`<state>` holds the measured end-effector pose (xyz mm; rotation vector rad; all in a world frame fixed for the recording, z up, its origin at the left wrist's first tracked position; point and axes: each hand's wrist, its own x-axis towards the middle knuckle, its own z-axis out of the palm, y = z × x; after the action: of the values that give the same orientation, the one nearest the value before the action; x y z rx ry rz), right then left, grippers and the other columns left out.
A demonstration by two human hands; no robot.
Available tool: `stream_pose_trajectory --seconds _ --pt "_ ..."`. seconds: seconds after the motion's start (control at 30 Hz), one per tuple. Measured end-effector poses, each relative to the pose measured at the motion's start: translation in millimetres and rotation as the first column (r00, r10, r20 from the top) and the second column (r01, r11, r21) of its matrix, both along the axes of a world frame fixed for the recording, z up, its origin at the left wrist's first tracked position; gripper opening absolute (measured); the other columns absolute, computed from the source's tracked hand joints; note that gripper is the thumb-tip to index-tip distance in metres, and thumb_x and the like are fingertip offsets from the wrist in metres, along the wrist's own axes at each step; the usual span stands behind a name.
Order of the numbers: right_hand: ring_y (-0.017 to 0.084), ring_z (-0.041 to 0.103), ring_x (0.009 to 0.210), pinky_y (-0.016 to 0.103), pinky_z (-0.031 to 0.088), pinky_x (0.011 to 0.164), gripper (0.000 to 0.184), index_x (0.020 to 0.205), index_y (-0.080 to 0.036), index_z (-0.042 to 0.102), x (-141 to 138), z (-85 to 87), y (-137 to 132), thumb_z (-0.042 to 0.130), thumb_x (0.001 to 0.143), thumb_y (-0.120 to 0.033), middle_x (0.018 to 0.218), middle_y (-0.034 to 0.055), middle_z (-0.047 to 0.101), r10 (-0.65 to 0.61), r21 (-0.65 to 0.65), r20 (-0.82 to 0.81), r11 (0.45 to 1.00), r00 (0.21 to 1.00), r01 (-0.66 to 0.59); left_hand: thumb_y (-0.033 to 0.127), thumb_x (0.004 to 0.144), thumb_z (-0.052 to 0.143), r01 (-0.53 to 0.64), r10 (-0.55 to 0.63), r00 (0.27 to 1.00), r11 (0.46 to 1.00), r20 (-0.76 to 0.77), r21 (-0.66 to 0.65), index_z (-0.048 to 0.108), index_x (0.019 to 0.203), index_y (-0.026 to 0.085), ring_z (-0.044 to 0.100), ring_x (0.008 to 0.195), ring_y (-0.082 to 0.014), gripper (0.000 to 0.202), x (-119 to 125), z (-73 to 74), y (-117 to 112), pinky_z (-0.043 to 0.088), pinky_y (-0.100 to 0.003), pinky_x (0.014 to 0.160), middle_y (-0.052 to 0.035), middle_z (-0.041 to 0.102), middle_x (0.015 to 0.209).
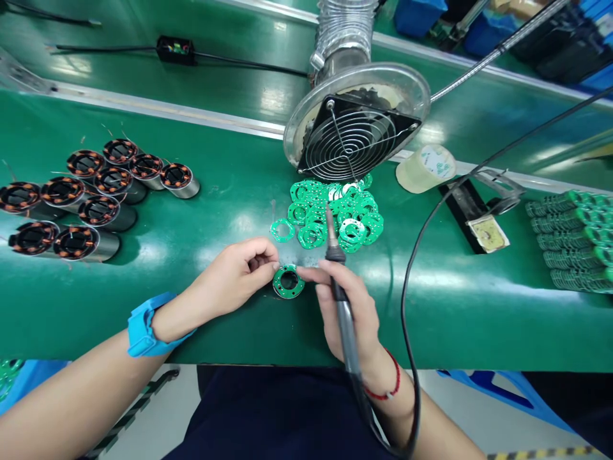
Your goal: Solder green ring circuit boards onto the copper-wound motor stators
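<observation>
A ring-shaped green circuit board (288, 282) faces up right in front of me, seemingly on top of a round metal part that is mostly hidden. My left hand (246, 268) has its thumb and fingers pinched together at the board's upper left edge; whatever is between the fingertips is too small to name. In my right hand (352, 306) is a soldering iron (343, 313), its tip pointing up and away from the board. The index finger of that hand reaches to the board's right edge. A loose pile of green ring boards (330, 211) lies just beyond.
Several motor stators (112, 182) with copper windings stand at the left. A fan-fronted fume extractor (349, 140) hangs over the pile. To the right are a tape roll (424, 169), a soldering stand with sponge (488, 233) and stacked boards (569, 239). The iron's cable (407, 287) loops past my right arm.
</observation>
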<state>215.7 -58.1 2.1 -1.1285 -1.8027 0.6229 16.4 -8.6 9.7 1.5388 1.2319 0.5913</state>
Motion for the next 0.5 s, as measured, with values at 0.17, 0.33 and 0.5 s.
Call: stream_pose_trajectory --seconds 0.17,0.33,0.5 --pt "0.027 0.062 0.123 0.049 0.054 0.101 0.053 0.140 -0.025 0.043 -4.3 -0.3 6.9 0.057 0.091 -0.013 0.135 0.0122 0.065 0.195 -0.081 0.187 0.980 0.963 -0.182 0.024 0.085 0.051 0.015 -0.015 1.000 0.999 -0.002 0.035 0.056 0.074 0.020 0.046 0.059 -0.0115 0.013 0.6 2.2 0.1 0.036 -0.024 0.054 0.0042 0.051 0.065" --pt "0.026 0.067 0.111 0.045 0.058 0.093 0.048 0.139 -0.025 0.043 -4.6 -5.3 9.7 0.056 0.094 -0.014 0.126 0.0106 0.068 0.195 -0.076 0.215 0.980 0.957 -0.183 0.030 0.091 0.050 0.079 -0.078 0.996 0.997 -0.042 0.025 0.061 0.086 0.020 0.053 0.069 -0.0133 0.016 -6.3 5.8 0.1 0.042 -0.026 0.062 0.0013 0.059 0.079" --pt "0.027 0.068 0.100 0.042 0.060 0.081 0.045 0.138 -0.024 0.044 -5.4 -10.9 11.8 0.057 0.095 -0.020 0.111 0.0110 0.069 0.065 0.020 0.266 0.997 0.962 -0.073 0.038 0.086 0.060 0.173 -0.170 0.985 0.979 0.037 -0.106 0.061 0.094 0.020 0.054 0.069 -0.0143 0.020 -14.0 8.3 1.1 0.045 -0.026 0.063 0.0027 0.059 0.075"
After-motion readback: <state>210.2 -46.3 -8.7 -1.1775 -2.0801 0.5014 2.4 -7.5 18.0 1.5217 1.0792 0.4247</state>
